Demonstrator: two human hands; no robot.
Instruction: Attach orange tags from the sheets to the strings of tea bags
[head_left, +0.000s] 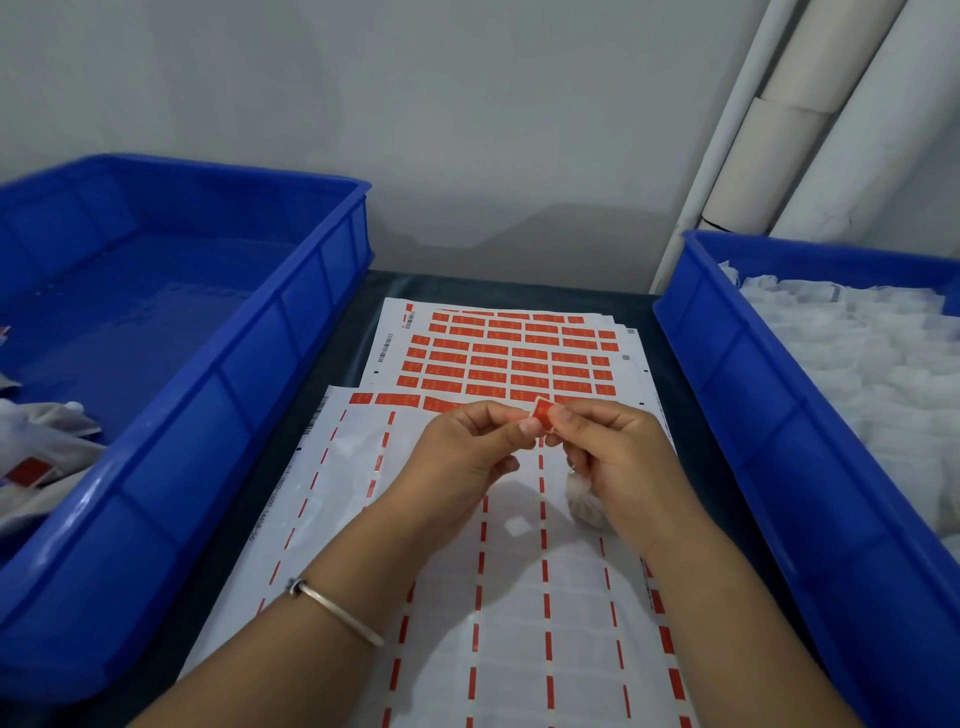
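An orange tag (541, 414) is being pinched between the fingertips of both hands, raised above the near sheet (519, 597). The left hand (470, 457) is being held with its thumb and forefinger closed on the tag's left edge; the other left fingers are being kept curled toward the palm. The right hand (618, 457) is being held with its thumb and forefinger closed on the tag's right edge, so that the tag is being shown between the two thumbs, tilted, with its upper corner standing free above the fingertips. A tea bag (584, 501) is being gripped in the lower fingers of the right hand, mostly hidden under the palm; only its pale lower end is being shown, just above the sheet. Whether a string is being caught in the tag cannot be told.

The near sheet is being left nearly stripped, with only thin orange strips between the bare rows. A far sheet (509, 353), still filled with orange tags, is being partly overlapped by the near one. A bangle (335, 608) is being worn on the left wrist. A left bin (249, 364) is being used for a few tagged bags at its near left corner; a right bin (727, 389) is being filled with white bags (852, 353).
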